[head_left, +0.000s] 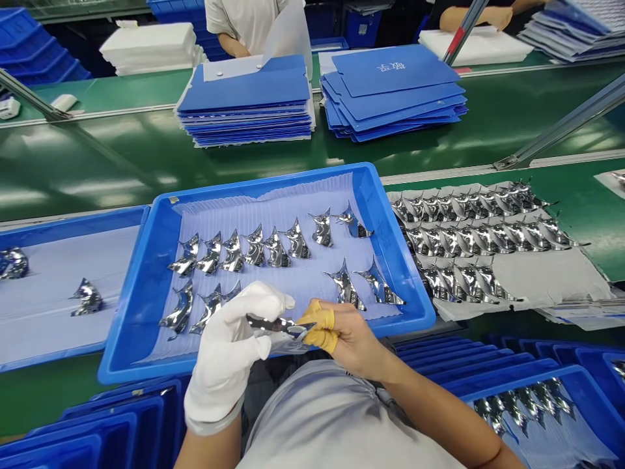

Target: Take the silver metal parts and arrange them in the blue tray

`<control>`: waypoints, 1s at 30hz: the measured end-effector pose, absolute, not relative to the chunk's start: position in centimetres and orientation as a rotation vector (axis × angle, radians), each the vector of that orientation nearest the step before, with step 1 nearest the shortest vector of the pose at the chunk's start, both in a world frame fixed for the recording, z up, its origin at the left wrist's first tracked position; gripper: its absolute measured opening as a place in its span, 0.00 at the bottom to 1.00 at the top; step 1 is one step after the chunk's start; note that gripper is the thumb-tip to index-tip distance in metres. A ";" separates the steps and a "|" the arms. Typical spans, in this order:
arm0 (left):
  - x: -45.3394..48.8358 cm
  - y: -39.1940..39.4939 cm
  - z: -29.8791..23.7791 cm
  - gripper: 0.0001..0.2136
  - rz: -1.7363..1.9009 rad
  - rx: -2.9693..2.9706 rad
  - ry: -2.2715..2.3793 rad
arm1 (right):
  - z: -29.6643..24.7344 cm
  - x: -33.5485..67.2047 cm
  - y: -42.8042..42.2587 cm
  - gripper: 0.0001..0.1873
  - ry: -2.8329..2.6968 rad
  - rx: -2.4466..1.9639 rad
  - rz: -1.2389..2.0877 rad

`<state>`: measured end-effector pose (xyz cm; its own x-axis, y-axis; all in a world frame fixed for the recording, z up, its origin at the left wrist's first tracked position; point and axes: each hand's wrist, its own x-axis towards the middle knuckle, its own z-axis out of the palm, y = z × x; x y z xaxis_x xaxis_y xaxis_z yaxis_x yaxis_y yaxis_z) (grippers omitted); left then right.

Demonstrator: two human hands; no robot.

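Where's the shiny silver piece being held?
In the head view, the shiny silver piece is below centre, between the white-gloved left hand and right hand with yellow finger covers, by the blue plastic tray.

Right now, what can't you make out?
All in the head view:
Held shiny part: right end, covered by the right hand.
Tray piece: lower part, behind the gloved left hand.
Far-left shiny cluster: cut off by the left edge.
Co-worker: head cut off by the top edge.
Bin label: too small to read.
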<state>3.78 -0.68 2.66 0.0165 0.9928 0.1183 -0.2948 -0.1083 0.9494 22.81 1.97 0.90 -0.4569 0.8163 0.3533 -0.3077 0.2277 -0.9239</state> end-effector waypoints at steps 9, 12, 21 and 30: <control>6.1 -0.1 4.0 0.09 1.339 0.720 1.246 | 2.6 22.6 1.3 0.22 -0.968 -0.699 2.183; 6.3 0.1 4.1 0.10 1.331 0.644 1.235 | 2.5 22.4 1.4 0.20 -0.953 -0.723 2.172; 4.5 1.0 3.9 0.10 1.420 0.844 1.386 | 1.8 23.0 2.6 0.08 -1.422 -0.927 1.785; -1.7 2.6 4.6 0.12 0.928 1.473 2.091 | 0.0 25.4 6.6 0.16 -2.656 -1.587 0.430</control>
